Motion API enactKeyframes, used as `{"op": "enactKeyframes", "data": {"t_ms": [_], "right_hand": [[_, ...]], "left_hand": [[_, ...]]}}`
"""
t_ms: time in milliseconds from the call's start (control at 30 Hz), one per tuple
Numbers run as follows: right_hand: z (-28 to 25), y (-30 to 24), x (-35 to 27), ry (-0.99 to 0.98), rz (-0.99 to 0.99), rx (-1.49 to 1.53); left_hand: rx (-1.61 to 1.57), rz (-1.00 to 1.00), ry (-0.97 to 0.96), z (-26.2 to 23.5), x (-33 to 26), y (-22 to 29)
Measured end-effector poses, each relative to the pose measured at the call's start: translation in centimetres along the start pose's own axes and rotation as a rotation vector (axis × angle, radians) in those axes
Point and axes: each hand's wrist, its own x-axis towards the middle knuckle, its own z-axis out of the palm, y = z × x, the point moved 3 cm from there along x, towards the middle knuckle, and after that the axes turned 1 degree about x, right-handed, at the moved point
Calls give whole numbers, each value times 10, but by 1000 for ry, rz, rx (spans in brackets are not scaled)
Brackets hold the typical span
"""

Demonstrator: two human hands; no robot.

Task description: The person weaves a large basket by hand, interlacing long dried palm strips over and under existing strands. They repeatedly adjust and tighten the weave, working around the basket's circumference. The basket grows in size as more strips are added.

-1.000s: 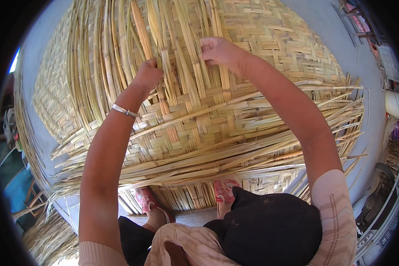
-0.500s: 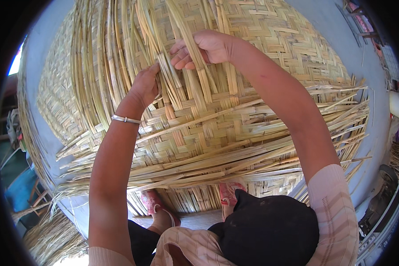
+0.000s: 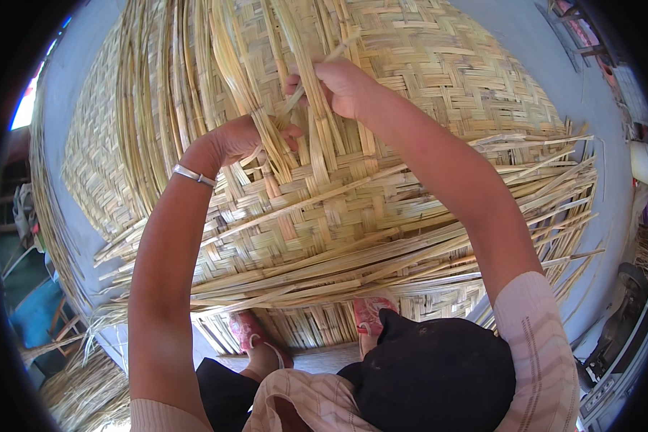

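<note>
We set woven mat (image 3: pixel 439 86) across upper and middle frame. Our right hand (image 3: pixel 343 86), upper centre, closes fingers around pale slanting strip (image 3: pixel 340 49); long strip (image 3: pixel 315 90) passes in front of same fingers. Our left hand (image 3: pixel 245 137), lower and left of it, bends behind strip bundle (image 3: pixel 268 140); we cannot tell whether its fingers grip. Bracelet (image 3: pixel 194 176) circles our left wrist. Loose strips (image 3: pixel 338 265) cross lower centre, above our red shoes (image 3: pixel 246 331).

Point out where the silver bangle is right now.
In the head view, left of centre, the silver bangle circles the wrist just behind the left hand, above the woven mat.
</note>
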Motion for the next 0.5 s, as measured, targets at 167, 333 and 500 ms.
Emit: {"op": "enactKeyframes", "data": {"t_ms": [167,333,500], "right_hand": [[-24,13,-59,288,-135,156],[-23,28,-92,415,-215,56],[-18,10,-83,429,-491,-1004]], "left_hand": [[42,-15,113,-12,6,-14],[-75,4,217,-16,5,-24],[-148,15,229,-13,4,-26]]}}
